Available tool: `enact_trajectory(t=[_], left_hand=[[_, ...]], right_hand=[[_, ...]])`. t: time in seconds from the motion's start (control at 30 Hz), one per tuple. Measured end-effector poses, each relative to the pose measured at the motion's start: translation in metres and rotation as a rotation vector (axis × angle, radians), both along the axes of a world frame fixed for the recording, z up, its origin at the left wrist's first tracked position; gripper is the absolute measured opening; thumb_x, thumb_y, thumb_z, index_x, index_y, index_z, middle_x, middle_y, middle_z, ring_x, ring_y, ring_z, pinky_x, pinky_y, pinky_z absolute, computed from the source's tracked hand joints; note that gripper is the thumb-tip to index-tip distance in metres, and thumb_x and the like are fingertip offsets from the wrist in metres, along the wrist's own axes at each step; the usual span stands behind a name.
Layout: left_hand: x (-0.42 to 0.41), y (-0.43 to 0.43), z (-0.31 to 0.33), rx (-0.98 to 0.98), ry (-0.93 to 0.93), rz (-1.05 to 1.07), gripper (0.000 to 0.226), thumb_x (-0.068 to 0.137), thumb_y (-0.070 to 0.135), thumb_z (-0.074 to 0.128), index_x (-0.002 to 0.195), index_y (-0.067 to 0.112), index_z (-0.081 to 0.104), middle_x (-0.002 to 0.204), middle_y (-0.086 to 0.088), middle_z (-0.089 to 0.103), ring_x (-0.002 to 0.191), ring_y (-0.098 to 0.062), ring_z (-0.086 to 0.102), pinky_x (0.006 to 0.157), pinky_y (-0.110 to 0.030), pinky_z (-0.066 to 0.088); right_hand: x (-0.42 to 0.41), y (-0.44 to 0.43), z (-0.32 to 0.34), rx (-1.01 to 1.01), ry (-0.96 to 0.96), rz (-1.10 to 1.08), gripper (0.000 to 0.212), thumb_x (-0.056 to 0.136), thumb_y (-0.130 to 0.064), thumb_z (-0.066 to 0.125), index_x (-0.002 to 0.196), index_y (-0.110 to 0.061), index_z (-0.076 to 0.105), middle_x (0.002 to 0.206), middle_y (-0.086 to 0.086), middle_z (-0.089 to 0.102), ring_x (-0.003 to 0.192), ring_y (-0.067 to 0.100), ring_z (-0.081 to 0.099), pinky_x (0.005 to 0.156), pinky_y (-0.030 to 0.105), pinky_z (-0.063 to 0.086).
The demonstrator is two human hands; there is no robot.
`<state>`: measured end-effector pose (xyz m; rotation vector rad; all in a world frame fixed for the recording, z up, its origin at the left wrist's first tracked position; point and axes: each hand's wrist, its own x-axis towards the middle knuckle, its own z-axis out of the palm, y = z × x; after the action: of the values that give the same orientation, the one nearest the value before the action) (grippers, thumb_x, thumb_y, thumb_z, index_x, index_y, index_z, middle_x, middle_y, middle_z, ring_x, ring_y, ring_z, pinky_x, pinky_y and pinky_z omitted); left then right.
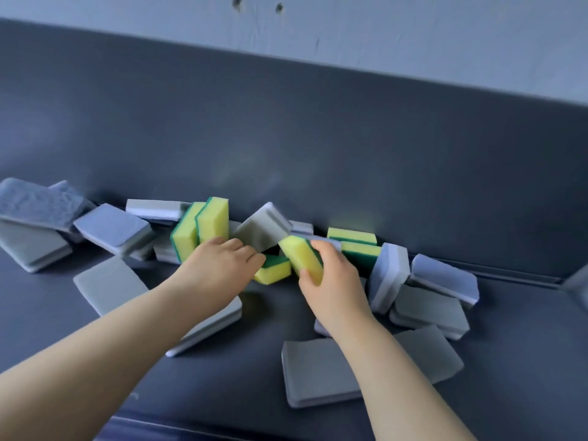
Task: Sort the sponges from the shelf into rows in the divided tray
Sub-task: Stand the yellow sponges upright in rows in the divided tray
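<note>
Grey and yellow sponges (pixel 111 229) lie scattered on the dark shelf (pixel 318 154). The right hand (pixel 331 275) grips a yellow sponge (pixel 300 257); the left hand (pixel 219 265) curls onto another (pixel 273 271) just left.

A pale grey-blue wall (pixel 429 33) fills the top of the view. Its lower edge slants downward from left to right. Near the top edge, left of centre, are two small dark holes, one (pixel 237 2) just left of the other (pixel 279 7). Faint scratches (pixel 317 44) run down the paint below and to the right of them. The rest of the wall is plain. At the far right edge, lower down, a blurred pale grey shape (pixel 577 283) juts in; what it is cannot be told.
</note>
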<state>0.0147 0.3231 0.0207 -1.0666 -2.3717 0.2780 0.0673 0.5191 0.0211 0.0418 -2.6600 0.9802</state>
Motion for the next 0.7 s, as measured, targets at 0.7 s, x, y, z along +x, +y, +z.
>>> enact_trajectory(t=[0.7], left_hand=[[0.059, 0.028, -0.001, 0.901, -0.547, 0.081, 0.038, 0.079, 0.033, 0.069, 0.113, 0.033, 0.052, 0.104, 0.016, 0.045, 0.066, -0.011, 0.055, 0.066, -0.035, 0.052]], right_hand=[[0.043, -0.013, -0.006, -0.378, 0.186, -0.093, 0.053, 0.08, -0.01, 0.064, 0.109, -0.048, 0.042, 0.113, -0.022, 0.049, 0.107, 0.009, 0.052, 0.089, 0.037, 0.049]])
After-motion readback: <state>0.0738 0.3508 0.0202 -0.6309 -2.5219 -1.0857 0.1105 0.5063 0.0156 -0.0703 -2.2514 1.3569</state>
